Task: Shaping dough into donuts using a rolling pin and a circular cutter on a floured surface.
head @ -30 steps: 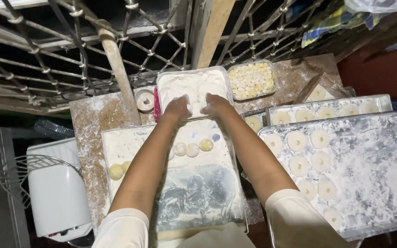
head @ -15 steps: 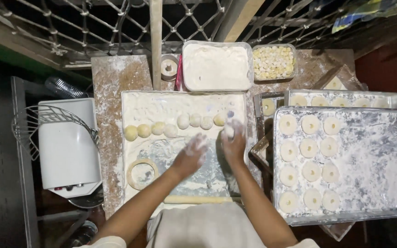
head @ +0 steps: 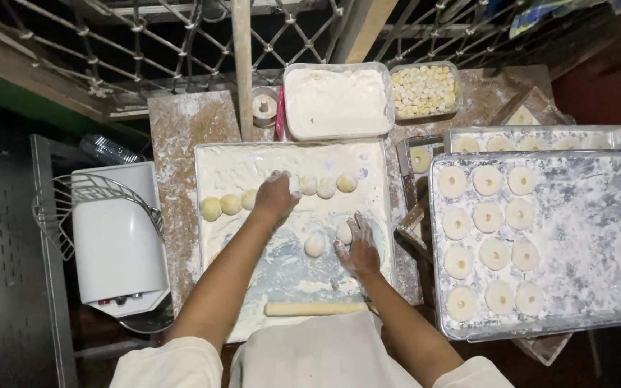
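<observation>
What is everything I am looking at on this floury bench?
dough balls: several, pale yellow, in a row across the board, plus two loose near the right hand
floured board: one, white, centre
rolling pin: one, pale wood, at the board's near edge
flour tub: one, white, behind the board
tub of yellow pieces: one, right of the flour tub
ring-shaped dough: about a dozen, pale, on the tray
metal tray: one, floured, right
mixer: one, white, left
left hand: on the dough row
right hand: beside a loose ball
</observation>
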